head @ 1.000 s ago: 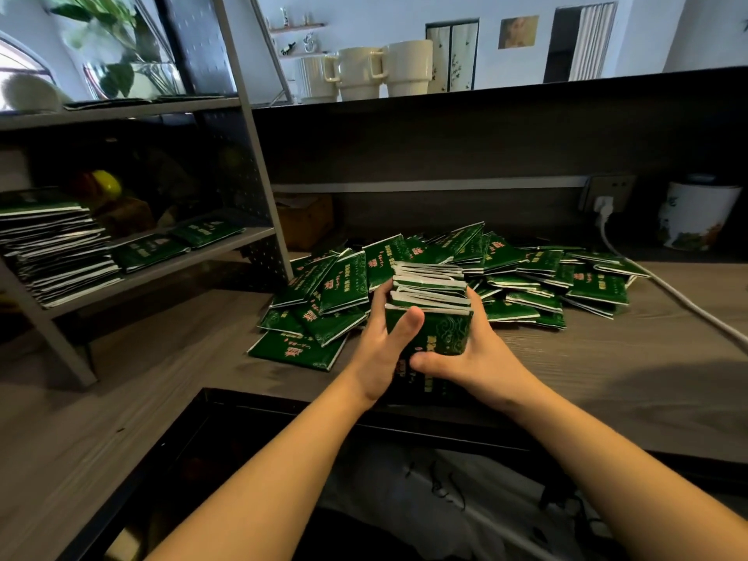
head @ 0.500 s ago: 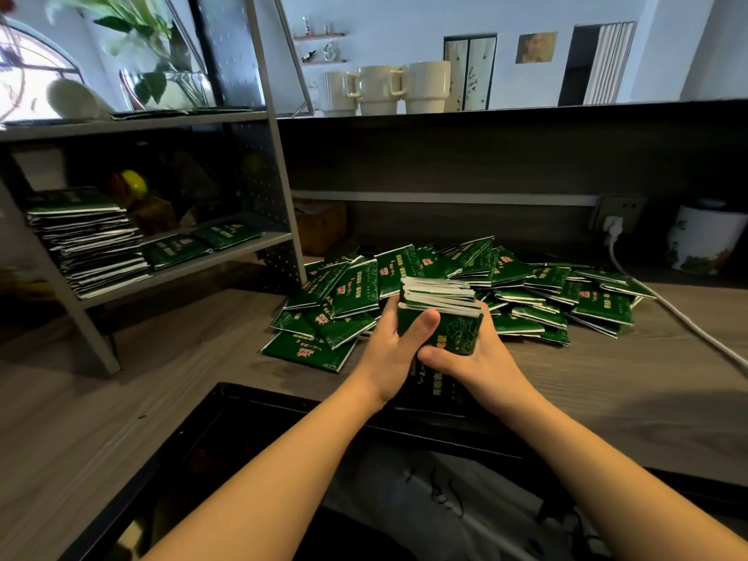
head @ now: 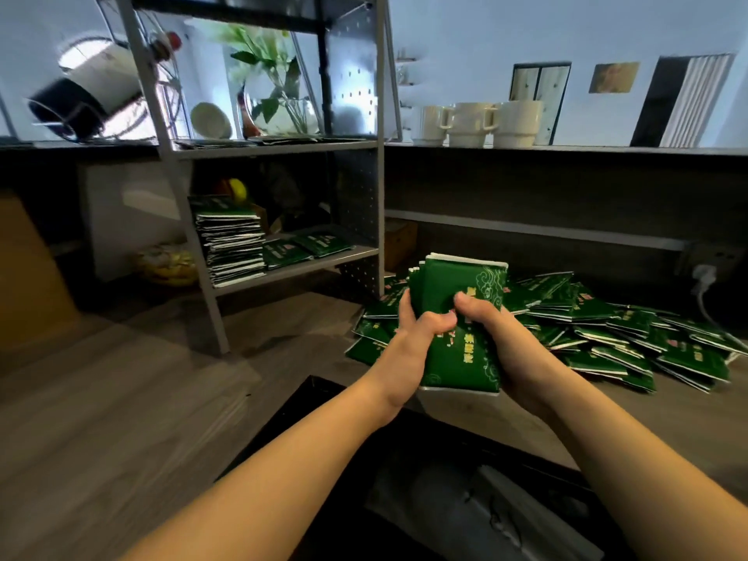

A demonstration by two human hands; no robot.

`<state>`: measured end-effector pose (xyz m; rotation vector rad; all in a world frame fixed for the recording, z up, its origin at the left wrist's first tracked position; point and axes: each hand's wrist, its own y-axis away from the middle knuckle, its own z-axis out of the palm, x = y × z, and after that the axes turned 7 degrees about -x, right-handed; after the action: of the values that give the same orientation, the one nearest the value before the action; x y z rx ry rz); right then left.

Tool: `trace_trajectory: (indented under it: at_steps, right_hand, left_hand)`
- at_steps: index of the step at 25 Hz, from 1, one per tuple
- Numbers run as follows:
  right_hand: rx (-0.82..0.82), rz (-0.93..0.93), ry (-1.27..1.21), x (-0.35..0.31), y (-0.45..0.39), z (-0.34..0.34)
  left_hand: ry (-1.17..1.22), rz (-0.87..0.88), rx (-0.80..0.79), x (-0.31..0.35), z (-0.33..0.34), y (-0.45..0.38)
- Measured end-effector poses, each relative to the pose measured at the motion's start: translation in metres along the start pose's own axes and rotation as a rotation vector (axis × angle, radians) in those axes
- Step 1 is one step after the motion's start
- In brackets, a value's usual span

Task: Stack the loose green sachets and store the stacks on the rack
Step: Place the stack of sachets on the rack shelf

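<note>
**Two hands holding a stack of green sachets**

Nearest, two bare arms are reaching out over a dark opening (head: pixel 465 500) cut into the wooden counter (head: pixel 121 419).

Just past that, both hands are squeezing one stack (head: pixel 461 317) of green sachets. The left hand (head: pixel 413 342) is gripping the stack's left side, with its thumb lying across the front. The right hand (head: pixel 506 350) is gripping the right side, with its thumb pressing on the front too. The two thumbs are almost touching. The stack is standing tilted, with its green face turned to the camera, and it is being held up above the counter.

Behind the hands and out to the right, a pile (head: pixel 607 330) of loose sachets is lying spread on the counter.

Farther off on the left, a grey metal rack (head: pixel 378 196) is standing on the counter. On its lower shelf, a tall stack (head: pixel 232 247) of sachets is sitting at the left end, and a few flat sachets (head: pixel 307 247) are lying just to the right of it. More flat sachets are lying on the shelf above.

Far away, three pale mugs (head: pixel 473 123) are sitting in a row on a high ledge, right of the rack. A white plug (head: pixel 702 275) is sitting in a socket at the far right.
</note>
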<state>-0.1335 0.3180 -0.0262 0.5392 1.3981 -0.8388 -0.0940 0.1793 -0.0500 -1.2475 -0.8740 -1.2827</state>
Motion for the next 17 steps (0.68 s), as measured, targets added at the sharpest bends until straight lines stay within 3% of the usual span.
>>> trace_trajectory:
  at_steps: [4, 11, 15, 17]
  right_hand:
    - [0.037, 0.048, -0.048, -0.009, -0.021, 0.037]
    - [-0.100, 0.180, 0.025, -0.016, -0.039, 0.068]
    - [-0.051, 0.168, 0.155, -0.009, -0.052, 0.047]
    - [-0.128, 0.221, 0.258, -0.007, -0.059, 0.030]
  left_hand:
    - [-0.004, -0.045, 0.118, 0.027, -0.025, 0.003]
    - [-0.005, -0.164, 0.096, 0.043, -0.070, 0.010]
    - [-0.287, -0.254, -0.009, 0.056, -0.103, 0.009]
    - [-0.464, -0.308, -0.145, 0.061, -0.120, 0.007]
